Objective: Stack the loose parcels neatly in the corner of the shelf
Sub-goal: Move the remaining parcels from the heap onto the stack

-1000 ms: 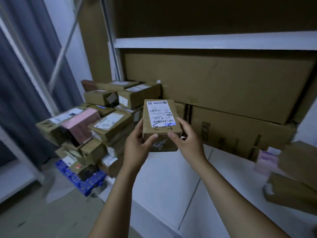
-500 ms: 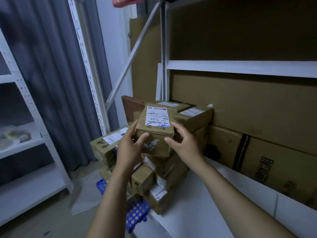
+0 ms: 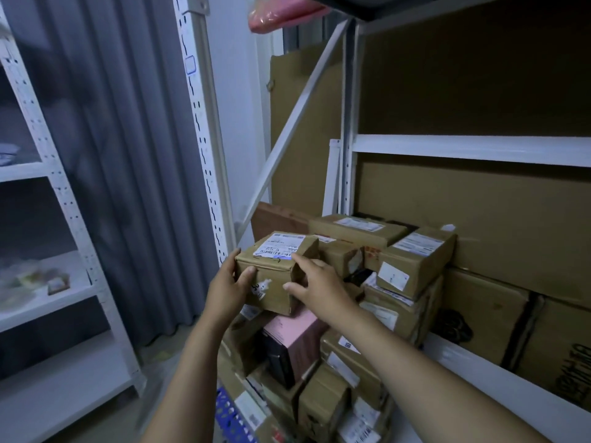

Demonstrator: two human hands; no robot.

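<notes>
Lower than a second ago, we are holding the parcel [image 3: 275, 278] flatter. Our left hand [image 3: 225, 289] is gripping its left side, thumb in front; our right hand [image 3: 323, 286] is clasping its right corner. The pile [image 3: 415, 260] is sitting just beyond our fingers, a pink box [image 3: 297, 334] below them.

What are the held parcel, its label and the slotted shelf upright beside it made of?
The held parcel looks like brown cardboard, matte: creased edges, dented right side. Its label seems to be a white paper sticker, fairly smooth: printed barcode, pen scribble at its lower edge. The shelf upright is probably white-painted steel: rows of punched slots, faint sheen.
</notes>
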